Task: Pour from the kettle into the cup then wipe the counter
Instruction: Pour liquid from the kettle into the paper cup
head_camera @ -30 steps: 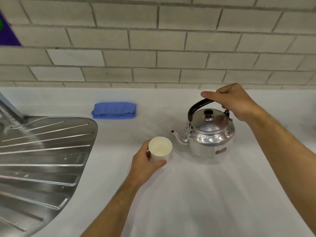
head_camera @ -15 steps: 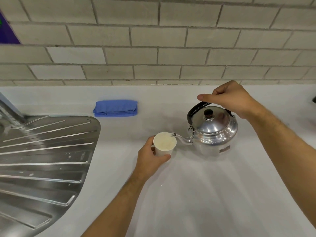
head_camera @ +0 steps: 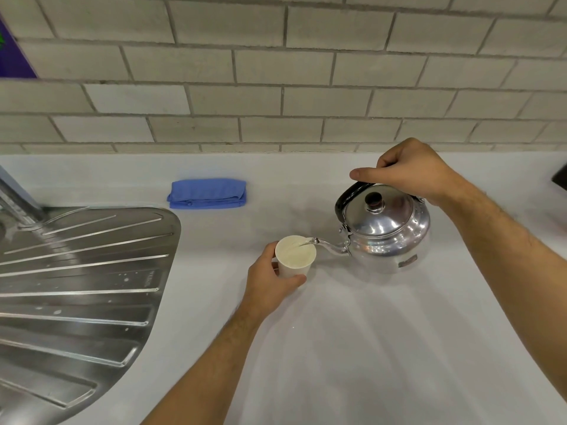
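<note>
A shiny metal kettle point(head_camera: 386, 228) with a black handle is tilted to the left, lifted off the white counter point(head_camera: 352, 348). My right hand point(head_camera: 411, 171) grips its handle from above. The spout tip reaches over the rim of a small white paper cup point(head_camera: 295, 256), and a thin stream of water runs into it. My left hand point(head_camera: 270, 283) is wrapped around the cup's near side, holding it on the counter. A folded blue cloth point(head_camera: 208, 193) lies untouched at the back of the counter, left of the kettle.
A steel sink drainboard point(head_camera: 76, 286) with ridges fills the left side, with part of a tap point(head_camera: 18, 204) at its far corner. A grey brick wall point(head_camera: 276, 87) rises behind the counter. A dark object point(head_camera: 560, 179) shows at the right edge.
The kettle has risen off the counter and tipped left until its spout reached the cup. Water now runs into the cup. My left hand has kept hold of the cup.
</note>
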